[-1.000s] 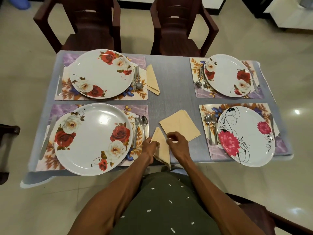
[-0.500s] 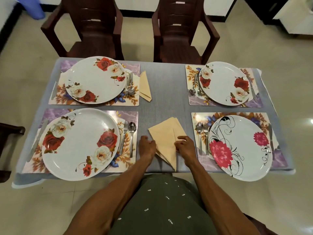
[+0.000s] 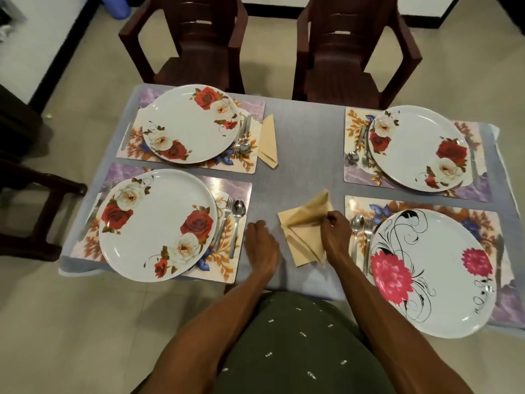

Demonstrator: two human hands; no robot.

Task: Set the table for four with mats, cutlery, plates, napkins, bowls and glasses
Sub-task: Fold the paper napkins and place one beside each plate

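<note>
Beige napkins (image 3: 305, 228) lie in a loose pile at the near middle of the grey table (image 3: 301, 166). My right hand (image 3: 333, 234) pinches a fold of the top napkin at its right side. My left hand (image 3: 260, 243) rests flat on the cloth just left of the pile, holding nothing. Another folded napkin (image 3: 268, 140) lies beside the far-left mat. Four floral mats each carry a plate: near left (image 3: 157, 223), far left (image 3: 190, 123), far right (image 3: 417, 147), near right (image 3: 431, 271). A fork and spoon (image 3: 231, 223) lie beside the near-left plate.
Two dark brown chairs (image 3: 199, 44) (image 3: 349, 49) stand at the far side. Another dark chair (image 3: 31, 211) is at the left. Cutlery (image 3: 359, 234) lies left of the near-right plate, close to my right hand. Tiled floor surrounds the table.
My left hand let go of the napkin and moved left onto the cloth. My right hand lifted a fold of the top napkin, which now stands up partly. The camera shifted left.
</note>
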